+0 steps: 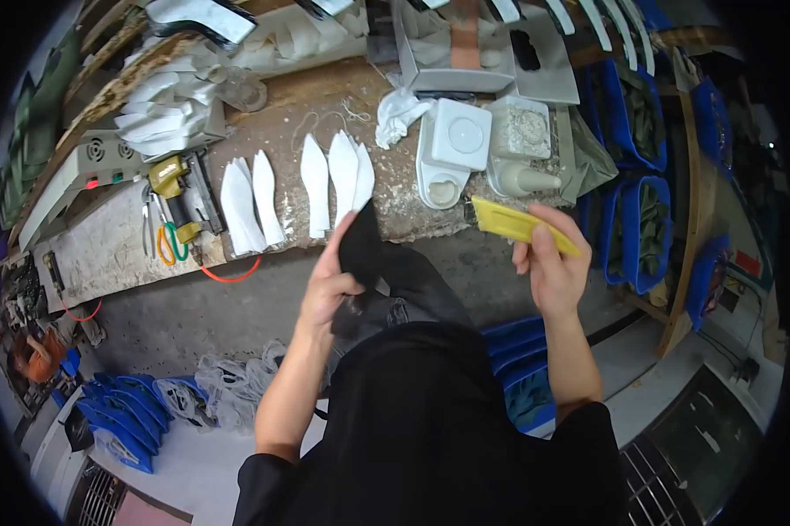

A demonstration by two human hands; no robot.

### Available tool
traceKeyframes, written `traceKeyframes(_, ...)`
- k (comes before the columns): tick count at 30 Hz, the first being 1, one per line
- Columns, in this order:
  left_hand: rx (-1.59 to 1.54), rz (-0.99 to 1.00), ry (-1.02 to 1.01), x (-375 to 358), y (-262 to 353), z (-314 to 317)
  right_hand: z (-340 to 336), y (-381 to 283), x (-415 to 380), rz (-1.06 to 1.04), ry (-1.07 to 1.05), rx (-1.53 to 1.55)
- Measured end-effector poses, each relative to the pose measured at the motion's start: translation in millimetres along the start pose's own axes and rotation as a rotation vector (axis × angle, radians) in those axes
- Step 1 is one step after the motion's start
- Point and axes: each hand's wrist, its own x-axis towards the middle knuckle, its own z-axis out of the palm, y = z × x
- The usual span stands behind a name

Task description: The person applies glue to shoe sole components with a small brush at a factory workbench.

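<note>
My left hand (326, 285) is closed around a dark, curved, flexible piece (360, 247), holding it upright by its edge just off the front of the bench. Its exact kind is hard to make out. In my right hand (556, 263) is a flat yellow-handled brush (513, 221), gripped between thumb and fingers with its tip pointing left. Behind my left hand lie white insole-shaped pieces (316, 184) on the bench. Nearest the brush tip is a white glue container (459, 136) with a small opening at its front.
On the workbench (276, 118) a pneumatic gun (180, 197) lies beside scissors (169, 244). A crusted white tub (522, 130) stands at the right. Blue bins (636, 232) fill the right-hand rack. Blue bundles (127, 412) sit on the floor behind. Another person (46, 355) is far left.
</note>
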Motion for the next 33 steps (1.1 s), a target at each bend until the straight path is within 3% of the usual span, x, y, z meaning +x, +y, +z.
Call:
traceKeyframes(1,0.041,0.044,-0.067,9.0,2.7,14.3,11.4,-1.4,-0.7,-0.018,-0.011,0.01)
traceKeyframes(5,-0.034,0.085,-0.254,3.7,42.1,83.1,51.8,-5.8,-1.9,-0.508,-0.281,-0.447)
traceKeyframes(10,-0.1,0.158,-0.224,-29.4,86.2,108.6,64.9,-68.4,-17.7,-0.855,-0.362,-0.49)
traceKeyframes(25,0.092,0.292,-0.327,-102.5,154.9,82.6,148.9,-108.5,-38.4,-1.173,-0.484,-0.648)
traceKeyframes(33,0.036,0.336,-0.404,-118.3,164.1,60.5,171.7,-114.5,-25.2,-1.206,-0.389,-0.56)
